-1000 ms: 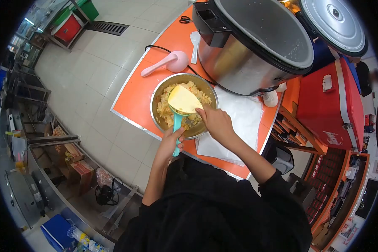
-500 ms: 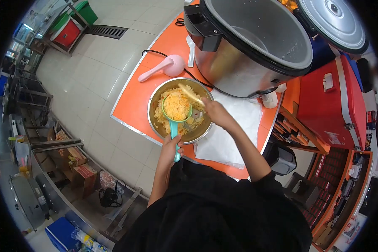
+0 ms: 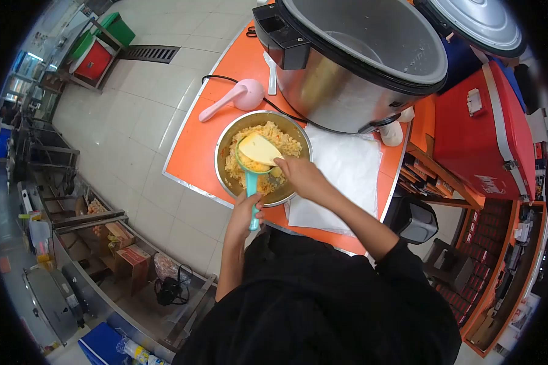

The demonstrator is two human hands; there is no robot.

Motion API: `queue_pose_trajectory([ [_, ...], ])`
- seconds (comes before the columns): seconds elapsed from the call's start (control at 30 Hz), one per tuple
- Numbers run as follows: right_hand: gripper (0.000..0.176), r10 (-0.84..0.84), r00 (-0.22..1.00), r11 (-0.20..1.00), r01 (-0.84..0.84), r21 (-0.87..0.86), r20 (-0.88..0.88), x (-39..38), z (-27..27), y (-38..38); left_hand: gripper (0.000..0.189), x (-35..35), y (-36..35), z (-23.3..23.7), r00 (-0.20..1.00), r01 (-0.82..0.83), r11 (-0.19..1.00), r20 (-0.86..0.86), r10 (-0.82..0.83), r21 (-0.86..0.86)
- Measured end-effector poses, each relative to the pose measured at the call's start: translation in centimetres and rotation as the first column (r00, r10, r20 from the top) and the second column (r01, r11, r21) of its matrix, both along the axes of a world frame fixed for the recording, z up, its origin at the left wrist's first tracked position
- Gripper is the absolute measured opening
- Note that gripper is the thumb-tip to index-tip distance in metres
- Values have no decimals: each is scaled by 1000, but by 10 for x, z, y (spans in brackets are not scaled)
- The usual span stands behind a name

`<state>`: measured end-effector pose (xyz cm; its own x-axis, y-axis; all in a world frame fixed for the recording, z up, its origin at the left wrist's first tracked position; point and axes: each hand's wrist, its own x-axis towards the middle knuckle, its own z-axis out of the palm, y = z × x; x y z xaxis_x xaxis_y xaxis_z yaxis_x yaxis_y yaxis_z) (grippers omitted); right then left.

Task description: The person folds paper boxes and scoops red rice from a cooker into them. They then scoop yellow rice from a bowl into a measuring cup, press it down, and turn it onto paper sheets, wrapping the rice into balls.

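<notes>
A metal bowl with yellow rice stands near the table's edge. My left hand is closed round the turquoise handle of a rice scoop, whose round cup sits over the bowl with rice in it. In my right hand is a pale yellow rice paddle. Its flat blade lies across the top of the scoop's cup, covering most of the rice there. Under the right wrist are white paper sheets, beside the bowl.
Behind the bowl stands a large open rice cooker, its lid tilted back. A pink scoop, a white spatula and a black cord lie on the orange table. A red cooler is at right.
The paddle has moved left from the bowl's far right side onto the scoop's cup, and now lies flat over it. My left hand keeps its hold on the scoop.
</notes>
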<state>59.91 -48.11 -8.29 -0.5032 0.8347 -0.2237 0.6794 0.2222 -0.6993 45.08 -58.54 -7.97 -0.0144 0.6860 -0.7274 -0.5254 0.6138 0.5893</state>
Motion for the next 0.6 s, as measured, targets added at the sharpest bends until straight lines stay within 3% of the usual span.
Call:
queue_pose_trajectory([
  [0.03, 39, 1, 1000, 1000, -1, -1, 4, 6, 4, 4, 12, -6, -7, -4, 1000, -15, 1000, -17, 15, 22],
  [0.17, 37, 64, 944, 949, -158, 272, 324, 36, 64, 40, 13, -29, -23, -1, 991, -43, 991, -124, 58, 123],
  [0.2, 34, 122, 906, 898, -275, 344, 405, 40, 56, 48, 15, -35, -27, -2, 985, -20, 992, -165, 40, 123],
  [0.23, 34, 126, 907, 897, -277, 344, 403, 36, 46, 56, 15, -42, -30, -4, 985, -23, 992, -167, 44, 123],
  [0.3, 26, 328, 626, 622, -706, 337, 707, 29, 16, 68, 17, -51, -35, -11, 972, 69, 982, -233, -28, 173],
  [0.33, 23, 312, 668, 427, -734, 528, 675, 27, -4, 71, 17, -56, -35, -19, 972, 68, 983, -235, -27, 170],
  [0.37, 23, 317, 668, 427, -735, 527, 674, 22, -5, 73, 18, -60, -34, -26, 970, 107, 971, -236, -55, 212],
  [0.43, 25, 526, 640, 307, -757, 576, 561, 12, -7, 78, 19, -65, -33, -37, 970, 129, 958, -231, -69, 255],
  [0.47, 25, 533, 633, 301, -762, 573, 562, 5, -6, 77, 19, -67, -32, -39, 974, 133, 951, -215, -74, 278],
  [0.53, 29, 613, 481, 291, -875, 387, 626, -11, -5, 72, 20, -68, -33, -44, 980, 117, 949, -191, -61, 293],
  [0.6, 31, 651, 446, 272, -893, 359, 615, -22, -6, 76, 20, -67, -31, -47, 989, 98, 937, -139, -54, 336],
])
